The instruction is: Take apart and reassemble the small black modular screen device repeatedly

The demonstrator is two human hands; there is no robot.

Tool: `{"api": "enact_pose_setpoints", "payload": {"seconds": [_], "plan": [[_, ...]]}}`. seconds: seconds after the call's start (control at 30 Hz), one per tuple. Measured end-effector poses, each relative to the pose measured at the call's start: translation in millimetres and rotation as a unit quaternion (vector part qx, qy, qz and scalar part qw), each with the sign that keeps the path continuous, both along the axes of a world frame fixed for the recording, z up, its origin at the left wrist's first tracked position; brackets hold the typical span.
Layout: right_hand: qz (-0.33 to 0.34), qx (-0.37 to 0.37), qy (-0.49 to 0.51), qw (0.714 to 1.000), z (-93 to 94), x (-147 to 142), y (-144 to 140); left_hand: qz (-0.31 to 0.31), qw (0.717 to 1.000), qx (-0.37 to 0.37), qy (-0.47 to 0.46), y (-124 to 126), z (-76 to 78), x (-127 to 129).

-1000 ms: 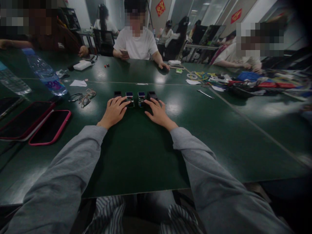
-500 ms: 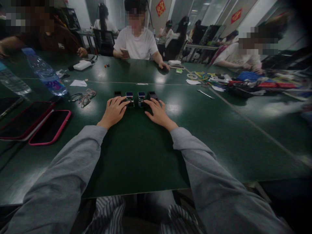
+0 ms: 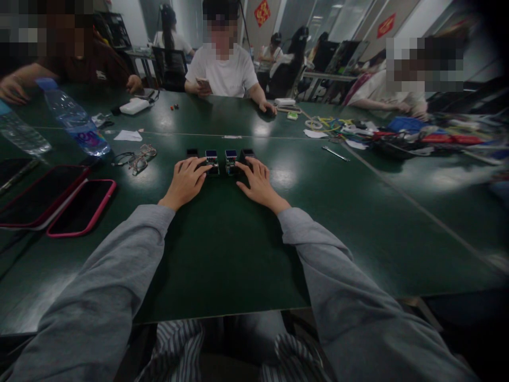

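Two small circuit boards with little screens lie side by side in the middle of the table: a left board (image 3: 211, 154) and a right board (image 3: 230, 154). Outside them sit two dark small boxes, a left box (image 3: 192, 153) and a right box (image 3: 248, 153), each partly covered by a hand. My left hand (image 3: 185, 181) rests palm down, fingers stretched out over the left box, with fingertips at the left board. My right hand (image 3: 260, 184) lies over the right box in the same way, its index finger reaching towards the right board. Neither hand grips anything.
To the left are a pink-edged phone (image 3: 83, 208), a water bottle (image 3: 79, 124) and glasses (image 3: 141, 159). A wrench (image 3: 335, 154) and a heap of cables (image 3: 382, 135) lie at the right. Across the table (image 3: 234, 254), a person (image 3: 222, 69) holds a phone and rests a hand on a mouse.
The fingers of my right hand have shifted slightly and sit closer together. My left hand looks the same. At the far left, another person's arm has moved onto the table.
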State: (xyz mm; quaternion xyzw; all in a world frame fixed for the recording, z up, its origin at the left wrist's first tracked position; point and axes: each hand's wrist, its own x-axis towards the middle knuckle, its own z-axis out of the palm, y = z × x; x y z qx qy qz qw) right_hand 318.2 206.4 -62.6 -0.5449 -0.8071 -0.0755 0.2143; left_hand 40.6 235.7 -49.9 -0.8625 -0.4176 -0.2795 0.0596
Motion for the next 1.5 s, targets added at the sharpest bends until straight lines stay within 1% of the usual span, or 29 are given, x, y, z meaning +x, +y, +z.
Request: {"api": "enact_pose_setpoints", "payload": {"seconds": [0.2,0.4,0.5,0.6,0.7,0.8,0.93,1.1,1.23,1.37,1.5], "plan": [[-0.002,0.002,-0.006,1.000,-2.3,0.7,1.6,-0.002,1.000,-0.016,-0.015,1.0,-0.7,0.1],[-0.003,0.001,-0.006,1.000,-2.6,0.6,1.5,-0.001,1.000,0.000,-0.004,0.2,0.0,0.1],[-0.006,-0.004,0.006,1.000,-1.3,-0.8,0.4,0.007,1.000,0.006,-0.016,-0.4,1.6,0.3],[-0.028,0.012,0.048,0.998,0.4,-1.5,0.5,0.047,0.997,0.022,-0.061,2.0,1.2,-2.2],[-0.083,0.044,0.103,0.990,0.7,1.3,4.1,0.102,0.987,0.041,-0.116,9.2,-2.8,-8.2],[-0.121,0.061,0.141,0.981,-1.7,7.2,10.3,0.122,0.981,0.039,-0.143,17.5,-8.2,-13.9],[-0.115,0.052,0.141,0.982,-5.9,12.8,15.7,0.105,0.985,0.007,-0.137,22.1,-11.7,-14.8],[-0.088,0.024,0.121,0.988,-7.7,12.6,14.7,0.068,0.989,-0.033,-0.130,20.1,-11.7,-11.4],[-0.079,0.010,0.117,0.990,-7.6,12.8,14.5,0.059,0.988,-0.035,-0.136,19.1,-11.7,-11.2],[-0.078,0.014,0.113,0.990,-8.2,13.4,15.7,0.053,0.989,-0.033,-0.133,18.9,-11.6,-11.4],[-0.068,0.025,0.137,0.988,-8.2,12.8,15.7,0.051,0.990,-0.038,-0.128,17.8,-11.1,-10.5]]}}
